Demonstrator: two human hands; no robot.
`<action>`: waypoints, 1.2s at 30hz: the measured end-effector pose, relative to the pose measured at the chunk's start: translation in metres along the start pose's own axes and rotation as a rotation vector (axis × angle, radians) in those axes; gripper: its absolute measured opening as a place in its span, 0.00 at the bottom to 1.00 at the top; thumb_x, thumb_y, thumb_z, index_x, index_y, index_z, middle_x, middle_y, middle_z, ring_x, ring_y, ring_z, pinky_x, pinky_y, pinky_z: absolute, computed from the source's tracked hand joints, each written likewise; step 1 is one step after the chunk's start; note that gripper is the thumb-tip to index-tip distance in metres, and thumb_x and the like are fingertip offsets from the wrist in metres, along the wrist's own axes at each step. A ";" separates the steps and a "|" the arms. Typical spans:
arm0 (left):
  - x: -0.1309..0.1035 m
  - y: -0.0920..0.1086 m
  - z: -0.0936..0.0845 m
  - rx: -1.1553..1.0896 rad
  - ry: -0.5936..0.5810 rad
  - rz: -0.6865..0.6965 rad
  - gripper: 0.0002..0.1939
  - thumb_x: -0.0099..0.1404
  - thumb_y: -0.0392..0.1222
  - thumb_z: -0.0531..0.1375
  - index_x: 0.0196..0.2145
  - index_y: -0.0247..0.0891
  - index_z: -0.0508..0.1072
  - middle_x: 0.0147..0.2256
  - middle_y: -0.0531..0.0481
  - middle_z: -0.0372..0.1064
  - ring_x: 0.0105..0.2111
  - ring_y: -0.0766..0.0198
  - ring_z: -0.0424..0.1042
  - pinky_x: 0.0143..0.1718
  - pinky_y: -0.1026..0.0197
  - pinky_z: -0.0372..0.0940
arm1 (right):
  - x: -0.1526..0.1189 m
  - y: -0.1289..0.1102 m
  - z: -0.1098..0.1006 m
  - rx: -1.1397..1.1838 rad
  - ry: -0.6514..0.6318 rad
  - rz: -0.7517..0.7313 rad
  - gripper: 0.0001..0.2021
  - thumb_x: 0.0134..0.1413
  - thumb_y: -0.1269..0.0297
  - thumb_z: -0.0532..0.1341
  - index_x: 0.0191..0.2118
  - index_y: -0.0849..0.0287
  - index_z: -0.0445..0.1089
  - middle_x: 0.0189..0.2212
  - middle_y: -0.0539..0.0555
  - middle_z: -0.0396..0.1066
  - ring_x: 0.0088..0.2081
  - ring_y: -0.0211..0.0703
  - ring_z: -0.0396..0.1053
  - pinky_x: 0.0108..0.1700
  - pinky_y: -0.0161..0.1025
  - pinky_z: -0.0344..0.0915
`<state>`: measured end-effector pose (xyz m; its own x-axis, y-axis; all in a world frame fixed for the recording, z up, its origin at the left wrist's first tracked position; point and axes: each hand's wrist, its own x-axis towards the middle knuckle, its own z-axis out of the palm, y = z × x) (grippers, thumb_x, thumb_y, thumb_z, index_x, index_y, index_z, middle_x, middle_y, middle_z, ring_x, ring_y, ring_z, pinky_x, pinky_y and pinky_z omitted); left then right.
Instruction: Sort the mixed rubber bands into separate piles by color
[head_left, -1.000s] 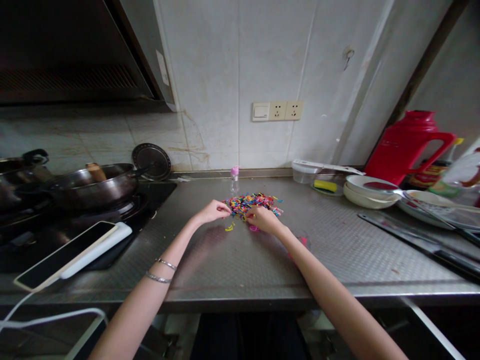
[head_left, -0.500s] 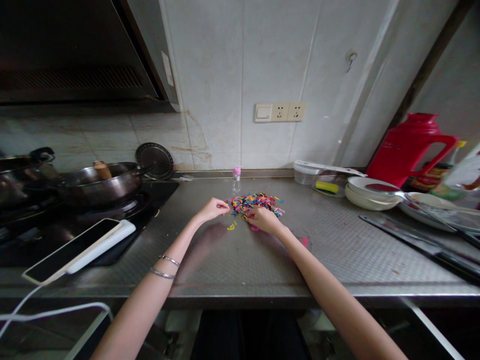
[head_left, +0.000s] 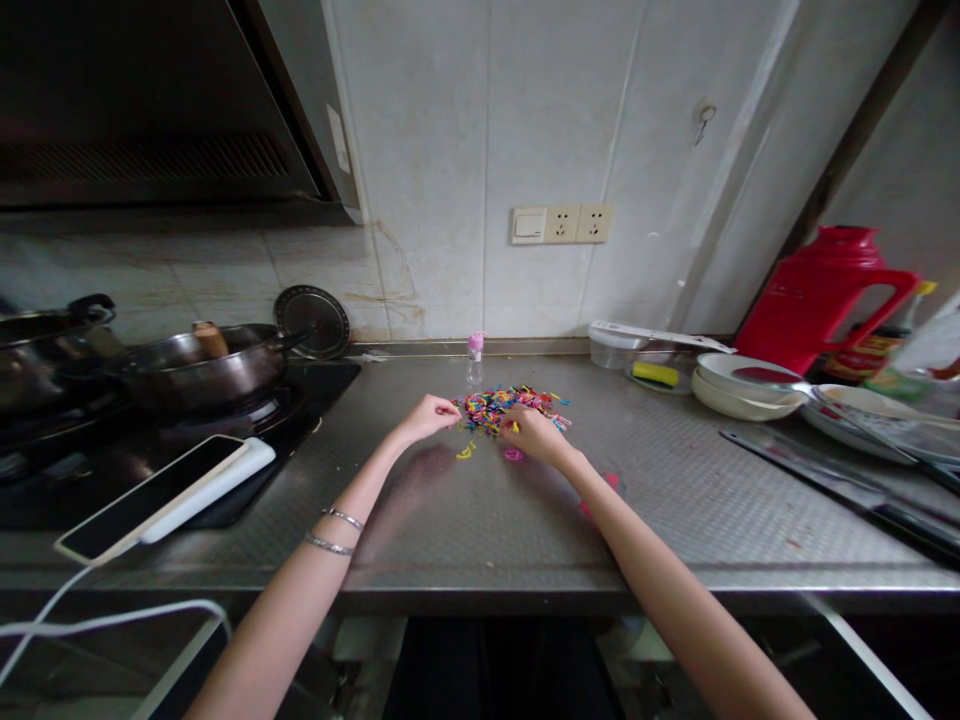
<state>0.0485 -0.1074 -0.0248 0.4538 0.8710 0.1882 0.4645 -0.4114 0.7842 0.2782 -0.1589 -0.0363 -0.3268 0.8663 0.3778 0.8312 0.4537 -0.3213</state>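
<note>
A heap of small multicoloured bands (head_left: 491,408) lies on the steel counter (head_left: 450,520). At its left edge is my left hand (head_left: 433,414), fingers pinched together; what they hold is too small to name. My right hand (head_left: 531,432) reaches over the front right of the heap, its fingertips closed on something yellow that I cannot make out. Several yellow bands (head_left: 466,451) lie in front of the heap, and a pink band (head_left: 514,454) sits just below my right hand. Behind the heap stands a small clear bottle with a pink cap (head_left: 475,345).
On the left, a phone (head_left: 150,498) with a white cable lies by the stove and a pan (head_left: 206,370). To the right are stacked bowls (head_left: 742,390), a knife (head_left: 810,470), a yellow sponge (head_left: 655,375), a plastic container (head_left: 615,345) and a red flask (head_left: 817,300).
My right hand has moved slightly right and up, uncovering more of the pink band beneath it. Something yellow now shows at its fingertips. My left hand has hardly moved.
</note>
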 end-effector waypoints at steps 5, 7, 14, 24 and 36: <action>0.004 -0.011 0.001 0.033 0.041 0.008 0.10 0.52 0.37 0.58 0.30 0.29 0.75 0.27 0.45 0.72 0.26 0.66 0.68 0.29 0.65 0.60 | 0.001 -0.004 -0.002 0.080 0.047 -0.049 0.07 0.47 0.68 0.56 0.31 0.60 0.71 0.34 0.55 0.70 0.36 0.38 0.66 0.39 0.33 0.60; 0.004 -0.015 0.002 0.068 0.074 0.012 0.10 0.51 0.37 0.58 0.31 0.29 0.75 0.29 0.44 0.73 0.28 0.65 0.69 0.31 0.64 0.61 | 0.002 -0.009 -0.003 0.127 0.063 -0.099 0.07 0.48 0.69 0.56 0.31 0.61 0.71 0.33 0.54 0.70 0.35 0.38 0.66 0.39 0.33 0.60; -0.003 -0.012 0.007 0.268 0.086 0.012 0.12 0.51 0.39 0.57 0.32 0.31 0.75 0.24 0.49 0.71 0.24 0.67 0.66 0.27 0.66 0.58 | 0.001 -0.030 0.005 0.203 0.028 -0.243 0.07 0.48 0.69 0.57 0.33 0.61 0.71 0.32 0.54 0.69 0.34 0.37 0.65 0.37 0.32 0.59; -0.011 0.000 0.014 0.498 0.052 0.011 0.14 0.51 0.48 0.59 0.32 0.37 0.77 0.25 0.48 0.71 0.22 0.66 0.64 0.25 0.66 0.54 | -0.002 -0.032 0.004 0.182 -0.018 -0.249 0.11 0.48 0.67 0.56 0.39 0.59 0.71 0.35 0.54 0.70 0.37 0.39 0.65 0.40 0.33 0.59; -0.017 0.008 0.021 0.497 0.130 -0.042 0.14 0.53 0.51 0.58 0.30 0.38 0.76 0.29 0.47 0.72 0.28 0.61 0.69 0.28 0.64 0.57 | 0.001 -0.001 -0.013 0.085 0.112 -0.062 0.10 0.51 0.66 0.54 0.33 0.60 0.72 0.33 0.55 0.71 0.36 0.39 0.66 0.40 0.33 0.59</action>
<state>0.0609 -0.1310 -0.0344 0.3429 0.9029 0.2591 0.8002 -0.4253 0.4229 0.2832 -0.1614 -0.0243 -0.3203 0.8094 0.4923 0.7683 0.5260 -0.3649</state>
